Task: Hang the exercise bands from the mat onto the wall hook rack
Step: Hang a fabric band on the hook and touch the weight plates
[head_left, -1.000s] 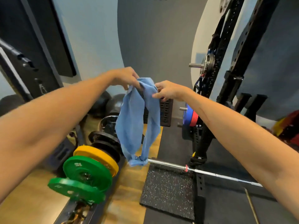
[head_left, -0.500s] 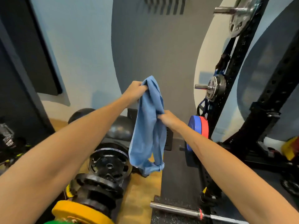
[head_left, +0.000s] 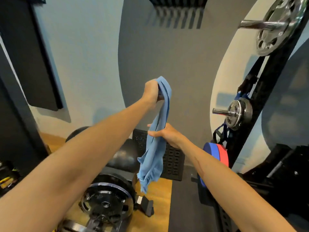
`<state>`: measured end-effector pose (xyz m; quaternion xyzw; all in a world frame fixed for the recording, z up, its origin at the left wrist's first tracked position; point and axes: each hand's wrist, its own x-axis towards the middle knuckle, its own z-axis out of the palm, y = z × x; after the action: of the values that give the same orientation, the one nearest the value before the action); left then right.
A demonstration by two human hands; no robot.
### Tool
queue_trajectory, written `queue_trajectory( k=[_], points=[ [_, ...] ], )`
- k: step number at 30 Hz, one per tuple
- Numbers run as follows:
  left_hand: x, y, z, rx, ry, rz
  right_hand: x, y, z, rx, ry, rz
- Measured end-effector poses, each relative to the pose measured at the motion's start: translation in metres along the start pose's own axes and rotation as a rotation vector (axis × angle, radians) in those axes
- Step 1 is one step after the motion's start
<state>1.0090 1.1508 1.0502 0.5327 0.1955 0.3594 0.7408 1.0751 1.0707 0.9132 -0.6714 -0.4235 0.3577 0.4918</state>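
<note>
A light blue exercise band (head_left: 158,148) hangs as a long folded loop in front of the grey wall. My left hand (head_left: 151,93) grips its top end, raised at mid-frame. My right hand (head_left: 164,135) holds the band lower down, fingers wrapped round its middle. The band's bottom end dangles loose above the floor. A black wall hook rack (head_left: 178,2) with several prongs is mounted high on the wall, well above both hands, and nothing hangs on it.
A black squat rack upright (head_left: 260,101) stands at right, with steel plates (head_left: 239,113) on pegs and blue and red plates (head_left: 217,153) lower down. Black weight plates (head_left: 107,200) and dark balls (head_left: 123,156) lie on the wooden floor below left.
Both hands have risen toward the wall, the left one higher. The right hand slid down the band's middle, stretching it into a narrower strip. The view tilted up, showing the hook rack.
</note>
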Motion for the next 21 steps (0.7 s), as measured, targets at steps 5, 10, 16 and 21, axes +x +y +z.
queue_trajectory(
  k=[5,10,16,21],
  points=[
    [0.082,0.037,-0.053,-0.131,0.279,0.069,0.047,0.007,-0.034,-0.055,0.038,0.064],
    [0.157,0.041,-0.127,0.307,0.184,-0.101,0.109,-0.03,-0.088,0.008,-0.054,0.043],
    [0.239,0.029,-0.134,0.918,-0.187,-0.287,0.178,-0.072,-0.139,-0.752,0.111,0.057],
    [0.27,0.01,-0.077,1.349,-0.548,-0.361,0.21,-0.102,-0.166,-0.652,0.106,0.018]
  ],
)
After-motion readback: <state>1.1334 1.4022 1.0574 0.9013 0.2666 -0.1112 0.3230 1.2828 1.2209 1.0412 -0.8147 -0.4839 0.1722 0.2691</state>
